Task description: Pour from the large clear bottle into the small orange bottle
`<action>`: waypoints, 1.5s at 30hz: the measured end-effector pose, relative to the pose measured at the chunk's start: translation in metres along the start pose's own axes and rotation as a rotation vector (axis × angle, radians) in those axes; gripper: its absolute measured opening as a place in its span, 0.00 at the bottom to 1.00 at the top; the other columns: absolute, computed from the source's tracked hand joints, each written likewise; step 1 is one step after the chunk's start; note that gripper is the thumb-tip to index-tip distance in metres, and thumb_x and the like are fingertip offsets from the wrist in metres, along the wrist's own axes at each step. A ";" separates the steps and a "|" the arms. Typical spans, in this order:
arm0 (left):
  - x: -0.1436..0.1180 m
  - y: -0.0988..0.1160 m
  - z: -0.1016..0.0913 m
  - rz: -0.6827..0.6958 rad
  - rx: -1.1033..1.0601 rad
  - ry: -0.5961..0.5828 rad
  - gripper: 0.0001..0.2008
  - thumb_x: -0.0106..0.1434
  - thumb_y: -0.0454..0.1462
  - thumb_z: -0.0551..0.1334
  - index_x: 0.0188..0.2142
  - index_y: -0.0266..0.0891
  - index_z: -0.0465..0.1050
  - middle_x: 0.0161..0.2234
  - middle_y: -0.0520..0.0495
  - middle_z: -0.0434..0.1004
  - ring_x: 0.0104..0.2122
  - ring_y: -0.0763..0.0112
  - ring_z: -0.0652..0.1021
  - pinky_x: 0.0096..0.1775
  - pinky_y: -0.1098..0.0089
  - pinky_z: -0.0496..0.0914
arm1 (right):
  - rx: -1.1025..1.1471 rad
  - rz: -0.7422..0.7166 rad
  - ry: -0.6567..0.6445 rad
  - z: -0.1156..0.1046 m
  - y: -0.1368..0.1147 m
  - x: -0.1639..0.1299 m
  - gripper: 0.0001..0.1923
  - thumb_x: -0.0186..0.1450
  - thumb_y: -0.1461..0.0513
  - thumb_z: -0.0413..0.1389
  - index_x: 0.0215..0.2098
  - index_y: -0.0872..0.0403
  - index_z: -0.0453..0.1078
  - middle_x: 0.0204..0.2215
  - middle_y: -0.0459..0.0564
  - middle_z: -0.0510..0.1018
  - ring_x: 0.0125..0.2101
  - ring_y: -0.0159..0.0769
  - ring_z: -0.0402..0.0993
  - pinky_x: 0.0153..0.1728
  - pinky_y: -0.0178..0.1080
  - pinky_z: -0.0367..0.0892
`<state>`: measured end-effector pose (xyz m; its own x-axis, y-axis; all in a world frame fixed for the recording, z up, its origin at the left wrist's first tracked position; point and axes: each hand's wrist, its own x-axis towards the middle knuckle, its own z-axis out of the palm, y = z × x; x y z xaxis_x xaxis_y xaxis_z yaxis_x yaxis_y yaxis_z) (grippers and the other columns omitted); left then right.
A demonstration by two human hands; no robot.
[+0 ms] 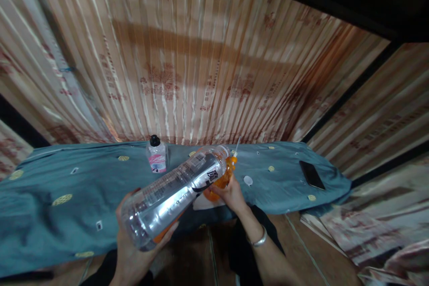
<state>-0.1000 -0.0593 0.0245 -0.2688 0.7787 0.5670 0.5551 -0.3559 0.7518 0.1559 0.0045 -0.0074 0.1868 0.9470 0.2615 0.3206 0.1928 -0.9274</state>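
Note:
My left hand (140, 243) is wrapped around the base of a large clear plastic bottle (177, 192) with a silver label. The bottle lies tilted, its neck up and to the right. My right hand (233, 194) grips an orange see-through container (223, 179) just beside and partly behind the bottle's neck. A thin white straw-like stick (237, 148) rises by the orange container. Whether the bottle's mouth touches the container cannot be made out. Beneath them, a white flat piece (204, 203) lies on the teal bedsheet (275, 192).
A clear bottle with a black cap and pink label (157, 156) stands at the back left. A small white disc (248, 180) lies right of my right hand, and a black phone (311, 174) farther right. A patterned curtain (187, 62) hangs behind the bed.

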 end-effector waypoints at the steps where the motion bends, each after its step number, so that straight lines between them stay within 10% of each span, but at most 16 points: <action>1: 0.000 0.002 0.000 -0.006 -0.001 0.001 0.45 0.46 0.50 0.71 0.60 0.42 0.55 0.50 0.38 0.67 0.45 0.52 0.76 0.46 0.47 0.75 | -0.002 -0.001 0.002 0.000 0.001 0.000 0.34 0.52 0.56 0.68 0.54 0.52 0.63 0.47 0.54 0.80 0.48 0.47 0.77 0.49 0.47 0.72; 45: 0.004 0.018 0.001 0.074 -0.036 0.033 0.42 0.48 0.49 0.70 0.59 0.41 0.57 0.44 0.42 0.70 0.38 0.59 0.78 0.38 0.56 0.77 | 0.006 0.043 -0.010 -0.001 0.000 0.000 0.36 0.50 0.54 0.69 0.53 0.52 0.63 0.47 0.53 0.80 0.47 0.47 0.78 0.48 0.46 0.72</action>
<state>-0.0900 -0.0617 0.0399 -0.2546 0.7322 0.6317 0.5459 -0.4304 0.7189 0.1567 0.0042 -0.0074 0.1910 0.9570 0.2185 0.3067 0.1533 -0.9394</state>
